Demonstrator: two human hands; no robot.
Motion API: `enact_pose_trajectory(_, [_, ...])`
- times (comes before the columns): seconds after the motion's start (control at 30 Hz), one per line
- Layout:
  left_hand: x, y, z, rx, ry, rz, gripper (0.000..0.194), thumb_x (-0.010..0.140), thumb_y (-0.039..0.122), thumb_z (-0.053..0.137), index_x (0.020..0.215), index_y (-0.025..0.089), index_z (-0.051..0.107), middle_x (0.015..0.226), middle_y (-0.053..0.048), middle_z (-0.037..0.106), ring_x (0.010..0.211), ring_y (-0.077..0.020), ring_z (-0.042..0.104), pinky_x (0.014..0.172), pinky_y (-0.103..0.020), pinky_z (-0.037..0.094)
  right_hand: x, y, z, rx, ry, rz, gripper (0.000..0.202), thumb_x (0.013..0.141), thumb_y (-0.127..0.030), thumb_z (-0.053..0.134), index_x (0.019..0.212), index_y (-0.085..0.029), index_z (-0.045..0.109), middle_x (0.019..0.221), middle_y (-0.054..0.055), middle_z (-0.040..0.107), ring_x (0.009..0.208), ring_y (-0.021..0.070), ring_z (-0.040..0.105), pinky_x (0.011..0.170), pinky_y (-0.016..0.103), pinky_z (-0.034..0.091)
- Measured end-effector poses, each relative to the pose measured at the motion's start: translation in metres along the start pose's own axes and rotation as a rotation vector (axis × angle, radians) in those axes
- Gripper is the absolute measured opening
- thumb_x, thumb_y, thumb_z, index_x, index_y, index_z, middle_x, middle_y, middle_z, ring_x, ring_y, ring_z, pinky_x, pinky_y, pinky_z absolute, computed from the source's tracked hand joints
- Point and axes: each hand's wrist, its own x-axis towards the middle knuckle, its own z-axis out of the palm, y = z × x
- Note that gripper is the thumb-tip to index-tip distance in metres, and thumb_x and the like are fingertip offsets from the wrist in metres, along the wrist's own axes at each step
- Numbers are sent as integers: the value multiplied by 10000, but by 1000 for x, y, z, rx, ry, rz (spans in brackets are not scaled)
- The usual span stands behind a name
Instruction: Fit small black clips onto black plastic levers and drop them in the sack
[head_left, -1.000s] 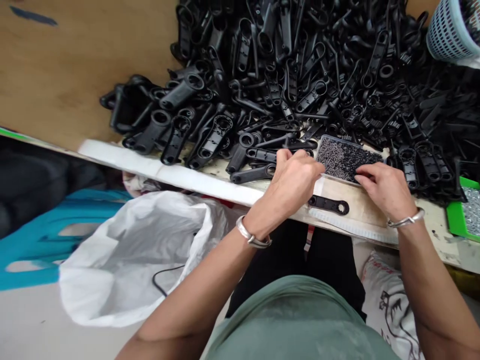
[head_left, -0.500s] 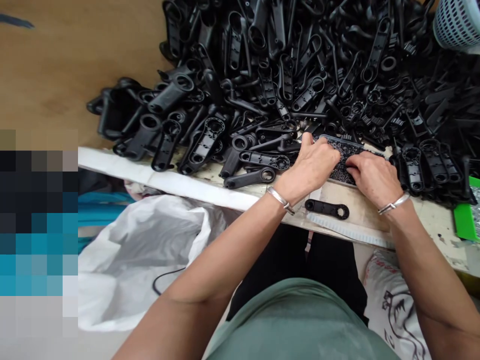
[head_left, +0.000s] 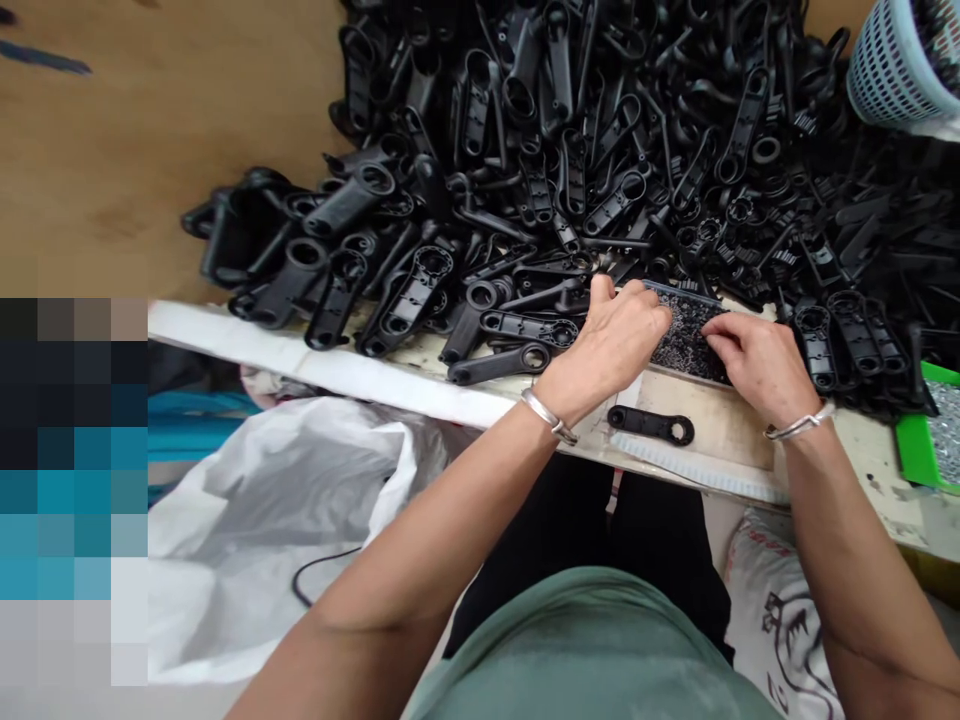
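Observation:
A shallow tray (head_left: 694, 292) of tiny dark pieces (head_left: 679, 340) lies on the bench between my hands. My left hand (head_left: 621, 335) is closed at the tray's left side, its fingers curled; whatever they hold is hidden. Over the tray's right part, my right hand (head_left: 765, 362) has thumb and forefinger pinched together at the small pieces; anything between the tips is too small to make out. Just in front of the tray, a black plastic arm-shaped part (head_left: 651, 424) with a toothed ring at one end lies flat on the bench.
A large heap of black plastic parts (head_left: 525, 150) covers the back of the bench. A blue perforated basket (head_left: 892, 75) stands back right, a green tray (head_left: 919, 440) of small pieces at right. Below the white bench edge (head_left: 322, 355) hangs an open white sack (head_left: 255, 540).
My right hand has drawn back slightly to the right, uncovering more of the tray. My left hand has shifted a little left. The whole view has also moved slightly.

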Motion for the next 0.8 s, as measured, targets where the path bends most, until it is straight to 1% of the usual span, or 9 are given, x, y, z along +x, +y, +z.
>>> enact_pose_trajectory(0.07, [-1,-1,3,-17,-3,11,207,893,75,480,758,171,604,772,-44,589,878,-226,513,877,-443,307,-4,4,-4,163,13,74,201,870,-213,530,920,-184,722,795,39,709,724,195,664,729,326,485])
enact_pose_trajectory(0.13, [-1,-1,5,-34,-5,9,243,874,34,459,738,170,609,751,-44,594,863,-223,519,897,-454,306,-8,6,-6,321,3,183,192,867,-279,544,884,-188,712,646,-6,640,546,148,601,606,289,458])
enact_pose_trajectory(0.2, [0,1,5,-39,-11,1,289,870,8,422,713,165,606,726,-49,594,845,-220,523,886,-451,316,-12,9,-7,435,11,271,188,855,-315,558,808,-184,685,560,-35,574,456,121,547,539,268,425])
enact_pose_trajectory(0.3, [2,5,2,-21,-29,-23,337,887,-3,369,697,156,597,713,-60,595,828,-223,525,874,-454,330,-16,11,-5,518,46,305,199,838,-317,578,702,-180,627,510,-49,533,426,105,537,513,250,410])
enact_pose_trajectory(0.43, [2,10,-5,-26,-52,-58,335,897,-11,342,737,154,585,757,-68,593,890,-238,536,904,-455,331,-20,10,-4,630,68,329,209,846,-328,588,698,-181,601,501,-56,502,375,84,492,421,225,372])
enact_pose_trajectory(0.53, [5,10,-10,-102,-53,-79,298,882,-14,369,757,151,583,775,-65,602,883,-227,551,862,-404,362,-22,3,-5,793,61,365,194,825,-299,619,679,-174,599,515,-51,509,361,62,459,372,199,352])
enact_pose_trajectory(0.63, [7,7,-14,-302,-30,-129,215,858,21,454,788,145,615,779,-40,638,800,-179,570,771,-325,412,-25,-6,-5,964,43,366,161,771,-301,694,709,-159,648,575,-25,585,434,64,524,425,183,437])
enact_pose_trajectory(0.73, [8,3,-15,-647,93,-291,113,819,68,574,823,150,652,766,-4,671,735,-133,601,730,-275,458,-28,-12,-6,1118,17,388,203,690,-307,784,798,-156,703,664,1,657,517,76,585,496,184,514])
enact_pose_trajectory(0.8, [6,1,-14,-909,152,-421,91,779,68,626,822,140,661,741,1,680,669,-113,614,687,-256,486,-29,-16,-5,1179,16,404,245,653,-299,818,822,-157,713,693,10,678,552,82,610,532,188,543])
